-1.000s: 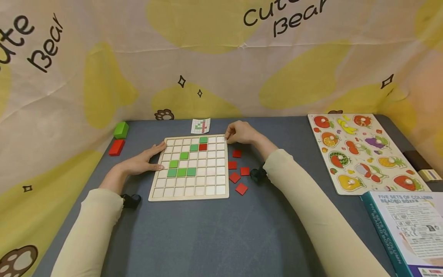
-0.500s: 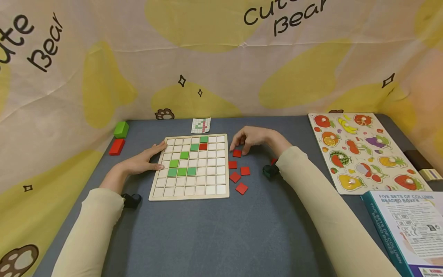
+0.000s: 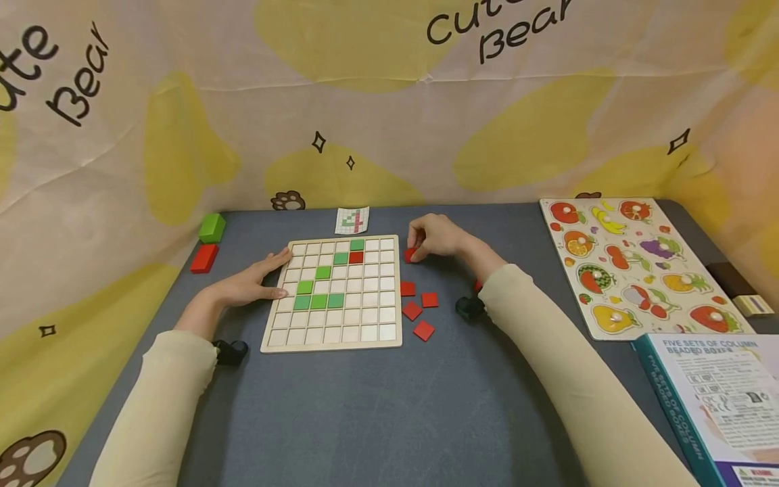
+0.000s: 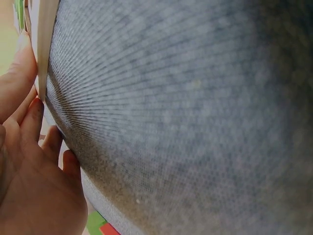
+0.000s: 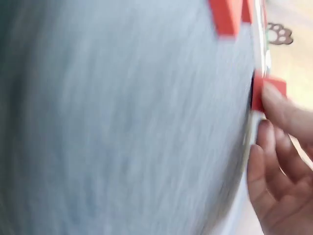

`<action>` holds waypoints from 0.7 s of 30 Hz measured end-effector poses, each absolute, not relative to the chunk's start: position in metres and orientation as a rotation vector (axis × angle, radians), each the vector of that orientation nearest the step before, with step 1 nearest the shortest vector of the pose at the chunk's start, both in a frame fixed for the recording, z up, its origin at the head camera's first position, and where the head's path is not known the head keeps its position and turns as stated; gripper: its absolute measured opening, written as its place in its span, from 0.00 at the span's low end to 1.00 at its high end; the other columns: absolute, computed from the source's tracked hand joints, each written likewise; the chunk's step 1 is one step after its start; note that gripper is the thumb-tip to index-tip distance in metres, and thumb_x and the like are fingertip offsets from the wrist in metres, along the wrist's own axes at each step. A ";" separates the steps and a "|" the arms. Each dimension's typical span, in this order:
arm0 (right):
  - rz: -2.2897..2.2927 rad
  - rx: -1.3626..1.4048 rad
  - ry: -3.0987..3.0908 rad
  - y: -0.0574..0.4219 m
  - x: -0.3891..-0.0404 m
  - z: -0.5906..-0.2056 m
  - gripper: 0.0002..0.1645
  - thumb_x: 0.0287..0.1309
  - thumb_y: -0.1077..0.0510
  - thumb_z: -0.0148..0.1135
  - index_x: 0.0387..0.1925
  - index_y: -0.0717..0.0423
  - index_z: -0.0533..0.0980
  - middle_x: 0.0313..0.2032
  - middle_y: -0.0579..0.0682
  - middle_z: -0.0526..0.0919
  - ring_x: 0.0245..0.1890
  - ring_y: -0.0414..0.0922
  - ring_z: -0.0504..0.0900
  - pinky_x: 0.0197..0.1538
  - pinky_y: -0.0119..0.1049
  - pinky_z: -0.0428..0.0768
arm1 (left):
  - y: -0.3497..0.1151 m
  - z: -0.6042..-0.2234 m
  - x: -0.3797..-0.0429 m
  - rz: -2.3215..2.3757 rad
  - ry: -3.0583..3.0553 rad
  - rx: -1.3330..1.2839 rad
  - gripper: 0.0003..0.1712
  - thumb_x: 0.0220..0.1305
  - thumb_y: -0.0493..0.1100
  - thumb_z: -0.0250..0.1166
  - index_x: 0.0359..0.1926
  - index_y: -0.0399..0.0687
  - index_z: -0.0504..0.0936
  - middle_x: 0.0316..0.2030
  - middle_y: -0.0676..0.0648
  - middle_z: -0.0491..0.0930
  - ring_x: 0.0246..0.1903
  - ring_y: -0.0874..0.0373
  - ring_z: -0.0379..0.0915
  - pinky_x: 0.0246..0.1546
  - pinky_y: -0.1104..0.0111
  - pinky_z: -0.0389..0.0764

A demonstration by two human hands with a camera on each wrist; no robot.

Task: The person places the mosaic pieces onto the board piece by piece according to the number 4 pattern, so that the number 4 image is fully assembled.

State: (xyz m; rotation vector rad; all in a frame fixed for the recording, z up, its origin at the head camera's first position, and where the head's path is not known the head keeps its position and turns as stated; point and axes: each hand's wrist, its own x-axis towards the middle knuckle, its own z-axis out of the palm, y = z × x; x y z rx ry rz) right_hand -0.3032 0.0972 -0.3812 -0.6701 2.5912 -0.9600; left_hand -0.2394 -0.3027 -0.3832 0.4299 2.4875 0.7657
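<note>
A pale wooden grid board (image 3: 331, 341) lies mid-table, with several green tiles (image 3: 319, 302) and one red tile (image 3: 356, 257) in its cells. My left hand (image 3: 246, 284) rests at the board's left edge, thumb and fingers spread along the rim; the left wrist view has the thumb on the frame (image 4: 43, 49). Just off the board's upper right corner, my right hand (image 3: 441, 238) pinches a red square tile (image 3: 410, 255) between thumb and fingers. The right wrist view confirms this tile (image 5: 259, 93) under the thumb. Several loose red tiles (image 3: 424, 331) lie right of the board.
A small pattern card (image 3: 352, 220) lies behind the board. Green (image 3: 212, 228) and red blocks (image 3: 203, 258) stand at the far left. On the right are a fruit puzzle board (image 3: 645, 270), a dark eraser-like block (image 3: 739, 287) and a boxed set (image 3: 718, 399). A printed cloth hangs behind.
My right hand moved right from the board's corner to the topmost loose red tile, took hold of it, and shifted slightly back up-left with it. The left hand stayed in place.
</note>
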 end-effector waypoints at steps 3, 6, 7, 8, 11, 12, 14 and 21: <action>-1.100 -0.631 2.658 0.086 -0.299 -0.381 0.10 0.50 0.60 0.75 0.33 0.52 0.81 0.32 0.48 0.85 0.34 0.44 0.81 0.43 0.36 0.76 | -0.303 -0.383 -0.239 0.763 2.491 0.430 0.54 0.65 0.49 0.66 0.79 0.48 0.39 0.79 0.38 0.30 0.77 0.33 0.20 0.70 0.30 0.30; -1.199 -0.597 2.677 0.068 -0.292 -0.379 0.08 0.53 0.59 0.73 0.35 0.52 0.82 0.32 0.49 0.85 0.34 0.44 0.80 0.44 0.36 0.75 | -0.303 -0.383 -0.239 0.759 2.492 0.432 0.54 0.65 0.49 0.66 0.79 0.48 0.39 0.79 0.37 0.30 0.77 0.33 0.19 0.70 0.30 0.30; -1.214 -0.597 2.676 0.062 -0.289 -0.378 0.07 0.54 0.58 0.73 0.36 0.52 0.83 0.31 0.49 0.85 0.34 0.44 0.79 0.44 0.36 0.74 | -0.303 -0.383 -0.239 0.761 2.491 0.430 0.54 0.65 0.49 0.66 0.79 0.48 0.39 0.79 0.37 0.30 0.77 0.33 0.19 0.70 0.30 0.30; -1.212 -0.599 2.672 0.055 -0.287 -0.377 0.07 0.55 0.58 0.72 0.36 0.52 0.83 0.31 0.49 0.85 0.33 0.44 0.79 0.43 0.36 0.74 | -0.303 -0.383 -0.239 0.764 2.489 0.429 0.54 0.65 0.49 0.66 0.79 0.48 0.39 0.79 0.37 0.30 0.77 0.33 0.19 0.70 0.30 0.30; -1.192 -0.625 2.634 0.035 -0.279 -0.374 0.05 0.57 0.59 0.70 0.37 0.53 0.85 0.31 0.50 0.87 0.31 0.44 0.81 0.40 0.33 0.76 | -0.303 -0.382 -0.238 0.771 2.485 0.423 0.54 0.65 0.49 0.66 0.79 0.48 0.39 0.79 0.38 0.30 0.77 0.33 0.18 0.70 0.30 0.29; -1.177 -0.639 2.623 0.029 -0.277 -0.373 0.05 0.57 0.59 0.70 0.37 0.53 0.85 0.31 0.50 0.88 0.31 0.44 0.82 0.40 0.33 0.77 | -0.303 -0.382 -0.238 0.773 2.485 0.421 0.54 0.65 0.49 0.66 0.79 0.48 0.39 0.79 0.38 0.30 0.77 0.33 0.18 0.70 0.30 0.29; -1.146 -0.659 2.616 0.019 -0.273 -0.373 0.05 0.58 0.61 0.69 0.37 0.54 0.86 0.33 0.51 0.89 0.32 0.45 0.83 0.39 0.32 0.79 | -0.302 -0.382 -0.238 0.773 2.485 0.419 0.54 0.65 0.49 0.66 0.79 0.48 0.39 0.79 0.38 0.30 0.77 0.33 0.18 0.70 0.30 0.29; -0.905 -0.771 2.709 0.001 -0.266 -0.371 0.04 0.59 0.61 0.68 0.35 0.54 0.86 0.38 0.51 0.88 0.41 0.49 0.84 0.47 0.41 0.82 | -0.302 -0.380 -0.238 0.779 2.479 0.432 0.54 0.66 0.48 0.65 0.79 0.48 0.39 0.79 0.38 0.30 0.77 0.34 0.18 0.70 0.30 0.30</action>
